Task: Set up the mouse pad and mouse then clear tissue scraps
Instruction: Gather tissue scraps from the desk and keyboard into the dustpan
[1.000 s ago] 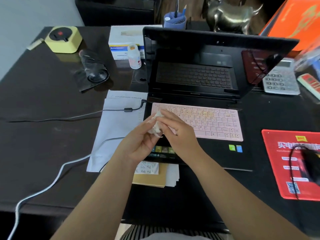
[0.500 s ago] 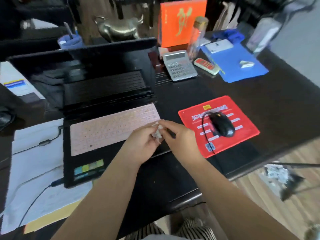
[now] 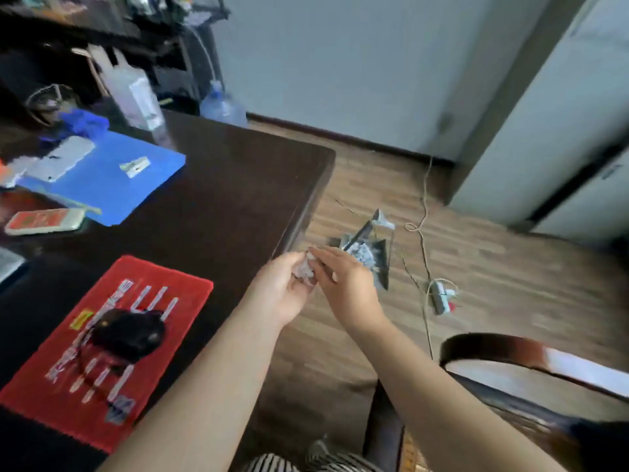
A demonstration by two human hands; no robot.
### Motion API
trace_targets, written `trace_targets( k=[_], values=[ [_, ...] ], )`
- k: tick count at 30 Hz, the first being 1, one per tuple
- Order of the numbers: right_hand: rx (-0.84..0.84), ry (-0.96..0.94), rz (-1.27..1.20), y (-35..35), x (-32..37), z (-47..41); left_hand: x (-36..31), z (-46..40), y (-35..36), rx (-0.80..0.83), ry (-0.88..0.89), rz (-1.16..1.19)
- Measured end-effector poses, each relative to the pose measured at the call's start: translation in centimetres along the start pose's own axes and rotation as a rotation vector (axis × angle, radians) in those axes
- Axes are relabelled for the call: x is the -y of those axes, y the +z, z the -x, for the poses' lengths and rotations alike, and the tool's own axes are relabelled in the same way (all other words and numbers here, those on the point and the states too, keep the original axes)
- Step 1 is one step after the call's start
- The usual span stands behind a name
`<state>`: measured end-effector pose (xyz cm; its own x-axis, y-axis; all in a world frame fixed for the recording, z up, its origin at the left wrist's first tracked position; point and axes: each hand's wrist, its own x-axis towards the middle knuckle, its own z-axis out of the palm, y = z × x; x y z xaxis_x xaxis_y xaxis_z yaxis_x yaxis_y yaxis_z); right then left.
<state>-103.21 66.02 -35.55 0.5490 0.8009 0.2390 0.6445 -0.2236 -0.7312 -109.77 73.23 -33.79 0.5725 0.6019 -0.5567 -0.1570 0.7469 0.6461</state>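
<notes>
Both hands, left [image 3: 282, 291] and right [image 3: 343, 284], have carried the pinched tissue wad [image 3: 306, 272] past the desk [image 3: 238, 185] edge, above the floor bin [image 3: 369, 253].

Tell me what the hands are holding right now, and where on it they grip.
A crumpled tissue wad, pinched between the fingertips of the left hand and right hand, gripped from opposite sides.

blue folder [image 3: 102, 180] on dark desk [image 3: 238, 185] | water jug [image 3: 223, 107] on floor | power strip [image 3: 440, 296]
</notes>
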Motion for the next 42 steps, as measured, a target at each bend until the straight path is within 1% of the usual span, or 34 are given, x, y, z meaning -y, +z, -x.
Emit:
trace_targets(
  k=[3, 7, 9, 13, 16, 18, 21, 24, 27, 30, 33, 35, 36, 39, 41, 42],
  values=[
    [-0.042, 0.05, 0.013, -1.8, -3.3, -0.7, 1.6, -3.3, 3.0, 0.063, -0.106, -0.076],
    [-0.059, 0.122, 0.023, -2.4, -6.9, -3.0, 2.5, -7.7, 5.5, 0.071, -0.19, -0.105],
    [-0.047, 0.157, 0.038, -2.6, -8.4, -4.5, 2.7, -9.7, 6.5, 0.076, -0.225, -0.118],
    [-0.003, 0.245, 0.029, -2.9, -12.1, -10.7, 1.5, -16.8, 9.7, 0.067, -0.265, -0.167],
    [0.016, 0.304, 0.04, -3.2, -14.9, -16.0, 0.4, -22.6, 12.5, 0.038, -0.243, -0.196],
    [0.056, 0.363, 0.034, -3.5, -16.6, -20.0, -0.6, -26.5, 14.1, 0.0, -0.26, -0.219],
    [0.129, 0.398, 0.042, -3.8, -19.2, -25.2, -2.0, -31.8, 16.1, -0.04, -0.292, -0.265],
    [0.175, 0.485, -0.001, -4.3, -21.3, -29.2, -2.6, -36.2, 18.0, -0.096, -0.319, -0.276],
    [0.174, 0.534, -0.031, -5.0, -24.0, -32.3, -2.2, -39.9, 20.2, -0.139, -0.342, -0.267],
    [0.193, 0.569, -0.032, -4.8, -28.5, -35.9, -1.5, -44.1, 22.3, -0.162, -0.346, -0.242],
    [0.214, 0.555, -0.046, -3.4, -32.7, -38.8, -0.2, -48.8, 22.9, -0.178, -0.342, -0.25],
    [0.256, 0.56, -0.056, -2.0, -36.4, -40.7, 1.4, -52.6, 23.0, -0.196, -0.342, -0.242],
    [0.282, 0.568, -0.051, -0.9, -38.9, -41.7, 2.7, -55.0, 22.7, -0.227, -0.353, -0.232],
    [0.377, 0.543, 0.019, 2.0, -44.4, -43.5, 5.7, -60.7, 21.0, -0.32, -0.383, -0.297],
    [0.509, 0.531, 0.083, 5.8, -49.9, -44.8, 9.0, -66.2, 18.7, -0.378, -0.401, -0.338],
    [0.589, 0.526, 0.125, 7.3, -52.3, -45.4, 10.1, -68.2, 17.8, -0.382, -0.417, -0.35]
  ],
)
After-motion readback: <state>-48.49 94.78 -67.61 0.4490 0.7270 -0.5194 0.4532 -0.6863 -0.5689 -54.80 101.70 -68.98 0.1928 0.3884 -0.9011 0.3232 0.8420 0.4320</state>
